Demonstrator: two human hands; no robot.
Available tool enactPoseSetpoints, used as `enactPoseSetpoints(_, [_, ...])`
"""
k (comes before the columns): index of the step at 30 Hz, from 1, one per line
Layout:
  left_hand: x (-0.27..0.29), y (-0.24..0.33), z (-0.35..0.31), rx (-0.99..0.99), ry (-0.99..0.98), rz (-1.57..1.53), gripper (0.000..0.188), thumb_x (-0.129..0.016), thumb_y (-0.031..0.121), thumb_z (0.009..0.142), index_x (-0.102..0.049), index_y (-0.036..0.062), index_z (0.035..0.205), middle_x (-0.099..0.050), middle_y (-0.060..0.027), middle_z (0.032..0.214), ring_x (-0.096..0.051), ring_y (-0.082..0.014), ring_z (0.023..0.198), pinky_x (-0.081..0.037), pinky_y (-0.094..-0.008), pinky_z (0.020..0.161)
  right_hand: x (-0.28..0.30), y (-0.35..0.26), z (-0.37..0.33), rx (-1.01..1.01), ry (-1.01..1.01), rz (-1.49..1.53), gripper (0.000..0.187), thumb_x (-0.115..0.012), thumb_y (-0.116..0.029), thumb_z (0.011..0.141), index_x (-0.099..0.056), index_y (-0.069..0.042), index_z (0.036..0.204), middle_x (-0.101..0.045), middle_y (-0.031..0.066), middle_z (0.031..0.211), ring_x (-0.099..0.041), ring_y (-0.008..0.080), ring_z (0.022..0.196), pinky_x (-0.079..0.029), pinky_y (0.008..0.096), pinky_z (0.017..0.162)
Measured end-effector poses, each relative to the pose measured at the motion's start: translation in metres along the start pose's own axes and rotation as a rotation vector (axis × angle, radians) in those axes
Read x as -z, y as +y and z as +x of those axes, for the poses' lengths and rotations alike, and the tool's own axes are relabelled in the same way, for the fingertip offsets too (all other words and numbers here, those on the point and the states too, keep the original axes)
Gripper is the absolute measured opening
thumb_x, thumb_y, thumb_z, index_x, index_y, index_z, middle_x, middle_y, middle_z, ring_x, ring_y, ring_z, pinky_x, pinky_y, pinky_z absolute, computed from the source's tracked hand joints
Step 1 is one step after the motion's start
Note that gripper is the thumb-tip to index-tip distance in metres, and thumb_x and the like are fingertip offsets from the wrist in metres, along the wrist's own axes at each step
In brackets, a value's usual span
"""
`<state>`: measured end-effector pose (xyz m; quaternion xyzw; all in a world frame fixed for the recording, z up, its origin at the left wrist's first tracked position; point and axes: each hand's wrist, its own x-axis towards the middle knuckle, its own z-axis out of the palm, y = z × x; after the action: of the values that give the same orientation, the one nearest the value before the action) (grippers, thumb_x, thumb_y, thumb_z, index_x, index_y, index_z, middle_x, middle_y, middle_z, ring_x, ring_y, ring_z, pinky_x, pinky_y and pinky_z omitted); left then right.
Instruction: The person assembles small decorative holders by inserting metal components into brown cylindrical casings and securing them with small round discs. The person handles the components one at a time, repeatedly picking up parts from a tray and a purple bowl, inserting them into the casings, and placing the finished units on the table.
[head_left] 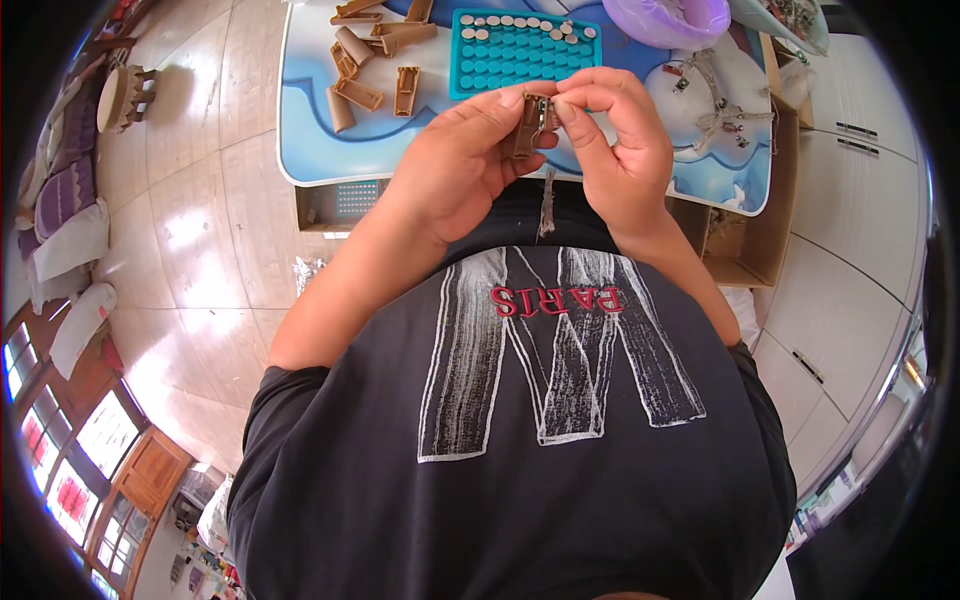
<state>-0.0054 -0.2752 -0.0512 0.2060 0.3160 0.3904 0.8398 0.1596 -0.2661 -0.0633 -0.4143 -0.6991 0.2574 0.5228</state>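
Observation:
My left hand (465, 150) is closed around a small brown plastic casing (524, 138), held upright above the table's near edge. A small shiny electronic part (543, 112) sits at the casing's open side. The thumb and forefinger of my right hand (625, 150) pinch at the edge of that part. Thin greyish wires (548, 205) hang below the casing in front of my shirt. Exactly where they join the part is hidden by my fingers.
More brown casings (407, 90) lie at the table's left. Behind my hands, a teal tray (480, 75) holds several round silvery pieces. A purple bowl (668, 22) stands at the back, and wired electronic parts (720, 115) lie at the right. An open cardboard box (770, 215) is beside the table.

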Motion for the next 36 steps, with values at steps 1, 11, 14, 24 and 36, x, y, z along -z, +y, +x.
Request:
enactPoseSetpoints(1, [0.0, -0.001, 0.0, 0.003, -0.01, -0.006, 0.04, -0.039, 0.026, 0.097, -0.045, 0.0012, 0.128, -0.059, -0.0014, 0.103, -0.054, -0.0097, 0.093, -0.042, -0.0269, 0.083, -0.001, 0.0, 0.0, 0.011, -0.002, -0.008, 0.008, -0.066, -0.004, 0.078, -0.061, -0.003, 0.083, -0.061, 0.0077, 0.087, -0.058, 0.0212, 0.082, -0.046, 0.03, 0.073])
enactPoseSetpoints(11, [0.0, -0.006, 0.001, 0.002, -0.042, -0.073, 0.04, -0.04, 0.027, 0.097, -0.046, 0.0005, 0.127, -0.061, -0.0042, 0.105, -0.058, -0.0124, 0.096, -0.044, -0.0324, 0.091, 0.0, 0.001, 0.002, 0.165, 0.023, -0.205, 0.01, -0.068, -0.003, 0.071, -0.061, -0.006, 0.078, -0.062, 0.0037, 0.083, -0.057, 0.0216, 0.076, -0.042, 0.0331, 0.07])
enactPoseSetpoints(14, [-0.006, -0.002, 0.0, -0.015, 0.007, 0.0, 0.038, -0.042, 0.025, 0.097, -0.049, -0.0009, 0.124, -0.062, -0.0062, 0.104, -0.059, -0.0141, 0.095, -0.045, -0.034, 0.092, 0.002, 0.005, 0.006, 0.259, 0.001, -0.266, 0.011, -0.069, -0.003, 0.07, -0.061, -0.006, 0.077, -0.062, 0.0033, 0.082, -0.057, 0.0218, 0.074, -0.042, 0.0338, 0.07])
enactPoseSetpoints(24, [-0.006, -0.001, -0.002, -0.067, 0.032, 0.197, 0.034, -0.045, 0.018, 0.096, -0.052, -0.0059, 0.118, -0.062, -0.0098, 0.101, -0.062, -0.016, 0.092, -0.051, -0.0316, 0.084, 0.003, 0.007, 0.007, 0.287, -0.039, -0.274, 0.01, -0.069, -0.004, 0.069, -0.061, -0.005, 0.074, -0.061, 0.0043, 0.077, -0.057, 0.0231, 0.069, -0.043, 0.0348, 0.067])
enactPoseSetpoints(36, [0.001, -0.006, 0.001, -0.168, 0.143, 0.216, 0.03, -0.042, 0.018, 0.097, -0.052, -0.0044, 0.115, -0.06, -0.01, 0.105, -0.061, -0.0169, 0.095, -0.049, -0.0311, 0.087, 0.001, -0.002, -0.003, 0.208, -0.101, -0.298, 0.013, -0.069, -0.005, 0.07, -0.064, -0.008, 0.082, -0.06, 0.0047, 0.087, -0.055, 0.024, 0.077, -0.042, 0.034, 0.07])
